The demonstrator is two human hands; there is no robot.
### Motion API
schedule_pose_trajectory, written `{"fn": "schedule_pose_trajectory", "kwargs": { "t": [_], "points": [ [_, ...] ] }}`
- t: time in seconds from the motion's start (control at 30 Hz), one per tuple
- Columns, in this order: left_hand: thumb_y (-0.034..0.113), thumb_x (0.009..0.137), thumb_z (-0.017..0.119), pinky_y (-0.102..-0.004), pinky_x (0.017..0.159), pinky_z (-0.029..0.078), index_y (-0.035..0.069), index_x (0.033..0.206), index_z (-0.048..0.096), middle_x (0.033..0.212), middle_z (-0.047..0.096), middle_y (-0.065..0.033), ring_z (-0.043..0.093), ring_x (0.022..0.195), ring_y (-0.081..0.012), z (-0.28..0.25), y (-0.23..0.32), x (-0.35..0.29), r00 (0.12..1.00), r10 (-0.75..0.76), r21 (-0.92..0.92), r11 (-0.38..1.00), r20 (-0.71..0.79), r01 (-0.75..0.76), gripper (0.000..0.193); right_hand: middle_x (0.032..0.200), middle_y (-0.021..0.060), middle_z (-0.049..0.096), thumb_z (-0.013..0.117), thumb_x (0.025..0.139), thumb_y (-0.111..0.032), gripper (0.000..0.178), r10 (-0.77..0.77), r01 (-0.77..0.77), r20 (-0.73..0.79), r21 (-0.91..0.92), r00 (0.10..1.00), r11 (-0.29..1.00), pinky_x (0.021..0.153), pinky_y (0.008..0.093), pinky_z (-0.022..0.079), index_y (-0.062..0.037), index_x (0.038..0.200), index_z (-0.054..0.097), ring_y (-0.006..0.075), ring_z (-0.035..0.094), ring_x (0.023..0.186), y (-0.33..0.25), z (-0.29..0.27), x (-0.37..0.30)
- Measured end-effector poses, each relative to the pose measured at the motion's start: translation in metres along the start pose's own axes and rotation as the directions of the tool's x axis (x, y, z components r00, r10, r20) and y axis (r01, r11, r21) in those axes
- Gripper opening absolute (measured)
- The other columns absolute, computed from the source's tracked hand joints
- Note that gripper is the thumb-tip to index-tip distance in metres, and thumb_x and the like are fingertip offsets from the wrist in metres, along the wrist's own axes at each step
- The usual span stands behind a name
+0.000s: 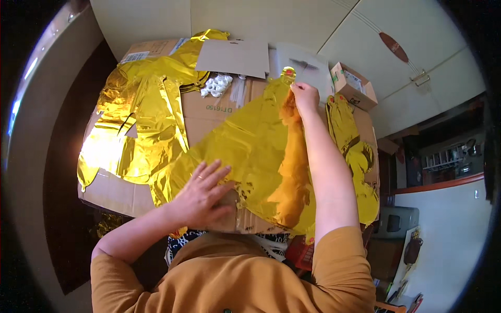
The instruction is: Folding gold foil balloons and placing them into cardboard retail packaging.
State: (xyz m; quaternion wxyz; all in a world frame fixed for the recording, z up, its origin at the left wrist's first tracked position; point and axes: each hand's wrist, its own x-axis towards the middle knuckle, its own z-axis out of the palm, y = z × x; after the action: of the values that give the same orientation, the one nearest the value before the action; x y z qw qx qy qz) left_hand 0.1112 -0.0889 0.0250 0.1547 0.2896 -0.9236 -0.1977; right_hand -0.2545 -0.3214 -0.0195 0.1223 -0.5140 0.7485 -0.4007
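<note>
A flat, uninflated gold foil balloon (253, 146) lies across the middle of a cardboard work surface (206, 122). My right hand (307, 98) is at its far end, with thumb and fingers pinched together on the foil edge, just below a rounded tab with a red mark. An orange reflection runs down the foil beside my right forearm. My left hand (206, 195) is near the front edge, its fingers spread over the balloon's near left side. Whether its palm presses on the foil, I cannot tell.
More gold foil balloons (148, 94) are spread at the left, and folded ones (342, 125) lie at the right. Behind are white bundles (216, 85), clear strips (239, 93), a grey card sheet (232, 57) and a small open box (360, 88). Pale cabinets (407, 47) border the back.
</note>
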Motion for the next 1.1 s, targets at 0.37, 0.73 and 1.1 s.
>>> {"fn": "schedule_pose_trajectory", "kwargs": {
  "t": [0.37, 0.73, 1.1],
  "points": [
    [0.020, 0.088, 0.071, -0.0454, 0.103, 0.049, 0.005, 0.122, 0.066, 0.134, 0.059, -0.0184, 0.059, 0.122, -0.0362, -0.057, -0.056, 0.081, 0.969, -0.058, -0.138, 0.990, -0.240, 0.025, 0.037, 0.095, 0.0132, 0.075, 0.071, 0.085, -0.030, 0.029, 0.043, -0.054, -0.083, -0.129, 0.996, 0.990, 0.082, 0.0377, 0.053, -0.0063, 0.101, 0.076, 0.0297, 0.071, 0.090, -0.006, -0.003, -0.007],
    [0.026, 0.085, 0.073, -0.0429, 0.086, 0.053, 0.004, 0.104, 0.072, 0.106, 0.069, -0.0169, 0.066, 0.098, -0.0355, -0.103, -0.228, 0.117, 0.786, -0.433, 0.000, 0.876, -0.442, 0.482, 0.029, 0.118, 0.0115, 0.061, 0.072, 0.080, -0.030, 0.048, -0.665, 0.621, -0.167, -0.252, 0.728, 0.742, 0.099, 0.0471, 0.042, -0.0103, 0.123, 0.062, 0.0330, 0.055, 0.117, -0.079, 0.003, -0.015],
    [0.053, 0.081, 0.068, -0.0438, 0.084, 0.054, 0.008, 0.090, 0.071, 0.101, 0.069, -0.0110, 0.067, 0.100, -0.0286, -0.101, -0.230, 0.164, 0.836, -0.477, 0.316, 0.777, -0.270, 0.545, 0.046, 0.137, 0.0167, 0.060, 0.075, 0.080, -0.046, 0.068, -0.333, 0.619, 0.652, -0.268, 0.681, 0.739, 0.109, 0.0400, 0.044, -0.0115, 0.137, 0.060, 0.0321, 0.056, 0.127, -0.113, 0.079, 0.067]
  ]
}}
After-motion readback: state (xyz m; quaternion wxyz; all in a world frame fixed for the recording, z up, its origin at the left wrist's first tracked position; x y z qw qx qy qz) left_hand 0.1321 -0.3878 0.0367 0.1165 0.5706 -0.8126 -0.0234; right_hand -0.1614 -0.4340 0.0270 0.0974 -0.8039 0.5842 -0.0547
